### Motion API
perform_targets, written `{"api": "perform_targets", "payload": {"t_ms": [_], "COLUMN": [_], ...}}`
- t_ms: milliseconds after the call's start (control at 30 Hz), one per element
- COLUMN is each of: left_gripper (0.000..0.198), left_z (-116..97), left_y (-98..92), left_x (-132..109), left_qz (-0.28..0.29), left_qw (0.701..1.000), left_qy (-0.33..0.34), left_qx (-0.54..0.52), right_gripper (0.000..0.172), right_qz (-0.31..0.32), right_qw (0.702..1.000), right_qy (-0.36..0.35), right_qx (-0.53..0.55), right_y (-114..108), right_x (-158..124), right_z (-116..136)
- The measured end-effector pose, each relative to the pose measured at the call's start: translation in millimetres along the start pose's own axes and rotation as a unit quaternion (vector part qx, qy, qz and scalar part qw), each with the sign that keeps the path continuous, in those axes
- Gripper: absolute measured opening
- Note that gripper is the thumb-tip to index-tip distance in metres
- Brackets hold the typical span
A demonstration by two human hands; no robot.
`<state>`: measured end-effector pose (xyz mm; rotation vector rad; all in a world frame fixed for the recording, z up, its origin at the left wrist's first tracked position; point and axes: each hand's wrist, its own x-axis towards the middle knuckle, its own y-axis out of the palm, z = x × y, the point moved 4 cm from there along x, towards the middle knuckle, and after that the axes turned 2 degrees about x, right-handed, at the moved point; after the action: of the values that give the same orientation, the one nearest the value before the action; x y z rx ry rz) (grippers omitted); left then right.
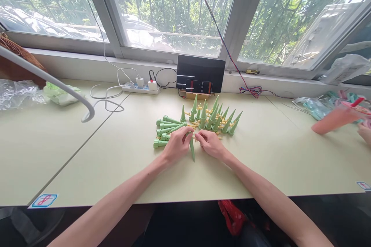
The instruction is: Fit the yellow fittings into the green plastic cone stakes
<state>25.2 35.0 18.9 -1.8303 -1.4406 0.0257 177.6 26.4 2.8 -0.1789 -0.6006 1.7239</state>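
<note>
Jutting between the hands [178, 144] [211, 144] is a green spike [192, 151].

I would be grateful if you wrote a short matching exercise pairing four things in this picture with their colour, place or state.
Column one
1. Power strip
2. Left hand
3. Large dark screen
4. Drink cup

Column two
A. Pinkish red, near the picture's right edge
B. Propped up behind a phone
C. White, with plugs in it
D. Holding a green spike

Right pairs: 1-C, 2-D, 3-B, 4-A
</note>
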Motion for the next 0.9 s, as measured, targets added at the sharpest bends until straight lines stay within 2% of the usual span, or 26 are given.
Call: {"api": "perform_targets", "payload": {"t_ms": [200, 367, 633, 900], "left_gripper": [0.014, 0.013, 0.013, 0.013], "left_z": [-0.3, -0.6, -0.3, 1.4], "left_y": [1.1, -0.2, -0.2, 0.9], "left_x": [0.2, 0.3, 0.1, 0.0], "left_qz": [-0.001, -0.005, -0.001, -0.004], "left_qw": [1.0, 1.0, 1.0, 1.0], "left_qy": [0.009, 0.01, 0.009, 0.015], "left_qx": [-0.003, 0.002, 0.004, 0.007], "right_gripper": [0.042, 0.029, 0.021, 0.033], "right_qz": [-0.011, -0.002, 0.018, 0.029], "right_qw": [1.0, 1.0, 0.999, 0.999], "right_qy": [-0.018, -0.003, -0.022, 0.003], "right_qx": [-0.012, 0.018, 0.025, 0.016], "right_y": [-0.8, -0.2, 1.5, 2.3], "right_x": [1.3, -0.2, -0.8, -0.2], "right_z": [-0.5, 1.3, 1.9, -0.5]}}
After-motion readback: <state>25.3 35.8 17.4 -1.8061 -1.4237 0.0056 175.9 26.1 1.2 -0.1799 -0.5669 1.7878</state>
